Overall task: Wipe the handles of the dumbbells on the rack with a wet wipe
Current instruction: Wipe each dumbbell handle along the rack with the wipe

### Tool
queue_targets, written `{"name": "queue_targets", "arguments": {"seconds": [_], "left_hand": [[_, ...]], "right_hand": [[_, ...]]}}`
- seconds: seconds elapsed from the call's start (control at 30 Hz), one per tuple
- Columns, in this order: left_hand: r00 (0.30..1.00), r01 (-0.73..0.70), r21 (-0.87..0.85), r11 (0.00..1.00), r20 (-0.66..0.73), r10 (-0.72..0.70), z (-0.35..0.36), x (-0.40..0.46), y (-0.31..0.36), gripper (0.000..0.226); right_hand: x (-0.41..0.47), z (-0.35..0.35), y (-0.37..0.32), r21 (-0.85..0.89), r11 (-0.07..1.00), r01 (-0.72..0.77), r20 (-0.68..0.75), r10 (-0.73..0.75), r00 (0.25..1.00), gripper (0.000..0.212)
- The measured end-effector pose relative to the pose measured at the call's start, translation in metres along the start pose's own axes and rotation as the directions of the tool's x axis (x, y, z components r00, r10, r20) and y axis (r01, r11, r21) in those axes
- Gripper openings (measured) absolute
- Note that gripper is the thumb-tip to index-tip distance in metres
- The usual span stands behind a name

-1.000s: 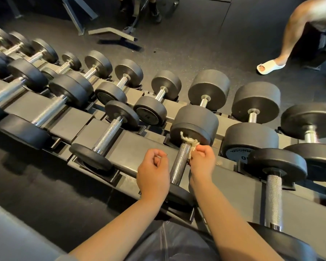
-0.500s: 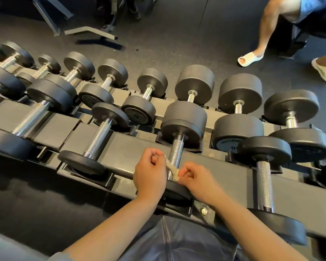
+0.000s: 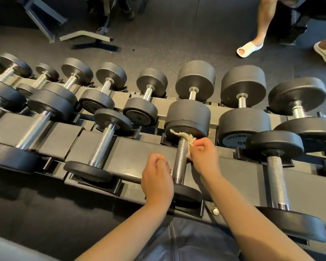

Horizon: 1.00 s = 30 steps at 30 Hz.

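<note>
A chrome, knurled dumbbell handle [image 3: 181, 159] with black round heads lies on the near tier of the dark grey metal dumbbell rack [image 3: 139, 153], its long axis running away from the person, the near head low at the rack's front edge and the far head up against the tier behind. A twisted, off-white wet wipe [image 3: 185, 138] is looped round the far end of this handle, just below the far head, with one tail pointing left across the head's face and the other running down the handle's right side. The right hand [image 3: 205, 157] sits just right of the handle and pinches that right-hand tail between curled fingers and thumb. The left hand [image 3: 157, 178] is beside the handle's near half on its left, fingers curled into a loose fist; whether it holds anything cannot be told. Other black-headed dumbbells [image 3: 104, 146] fill the cradles on both tiers, all lying in the same direction.
</note>
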<state>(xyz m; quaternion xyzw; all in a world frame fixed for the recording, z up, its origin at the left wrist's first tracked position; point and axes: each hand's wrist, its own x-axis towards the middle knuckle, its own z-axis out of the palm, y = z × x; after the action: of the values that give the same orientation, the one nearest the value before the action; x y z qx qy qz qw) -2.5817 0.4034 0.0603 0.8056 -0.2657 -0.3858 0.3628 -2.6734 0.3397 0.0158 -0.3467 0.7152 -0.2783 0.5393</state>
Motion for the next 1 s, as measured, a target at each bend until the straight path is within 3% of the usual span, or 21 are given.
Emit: {"name": "queue_targets", "arguments": {"seconds": [0.07,0.17,0.27,0.4,0.57,0.67,0.83,0.9,1.0], "left_hand": [[1.0,-0.001,-0.005,1.0,-0.003,0.001,0.0,-0.001,0.001,0.026],[1.0,0.001,-0.012,1.0,-0.022,-0.001,0.0,-0.002,0.003,0.026],[1.0,0.002,-0.009,1.0,-0.018,-0.003,0.001,-0.003,0.002,0.026],[1.0,0.001,0.005,1.0,-0.017,0.0,0.0,-0.002,0.003,0.026],[1.0,-0.01,0.008,1.0,-0.022,0.011,0.0,0.0,0.001,0.026],[0.999,-0.023,0.008,1.0,-0.028,0.023,0.0,0.0,0.001,0.026],[0.997,-0.07,0.005,0.998,-0.044,0.071,0.0,0.002,-0.003,0.024],[0.996,-0.073,0.0,0.997,-0.046,0.073,0.001,0.002,-0.004,0.023],[0.996,-0.08,-0.011,0.997,-0.043,0.079,0.001,0.001,-0.004,0.023]], "right_hand": [[-0.002,-0.013,0.001,-0.005,0.996,-0.09,0.209,0.089,0.974,0.016],[-0.014,-0.029,0.008,-0.05,0.981,-0.189,0.482,0.19,0.855,0.015],[-0.023,-0.043,0.019,-0.283,0.959,0.01,0.588,0.165,0.792,0.014],[-0.025,-0.053,0.015,-0.331,0.923,0.196,0.715,0.11,0.69,0.008],[-0.013,-0.057,-0.007,-0.442,0.788,0.429,0.813,0.151,0.562,0.013],[-0.012,-0.053,-0.005,-0.449,0.78,0.435,0.807,0.146,0.572,0.013],[-0.019,-0.047,0.023,-0.372,0.857,0.356,0.713,0.018,0.701,0.022],[-0.02,-0.051,0.024,-0.349,0.87,0.347,0.706,0.001,0.708,0.016],[-0.019,-0.057,0.009,-0.34,0.838,0.427,0.754,-0.028,0.656,0.014]]}}
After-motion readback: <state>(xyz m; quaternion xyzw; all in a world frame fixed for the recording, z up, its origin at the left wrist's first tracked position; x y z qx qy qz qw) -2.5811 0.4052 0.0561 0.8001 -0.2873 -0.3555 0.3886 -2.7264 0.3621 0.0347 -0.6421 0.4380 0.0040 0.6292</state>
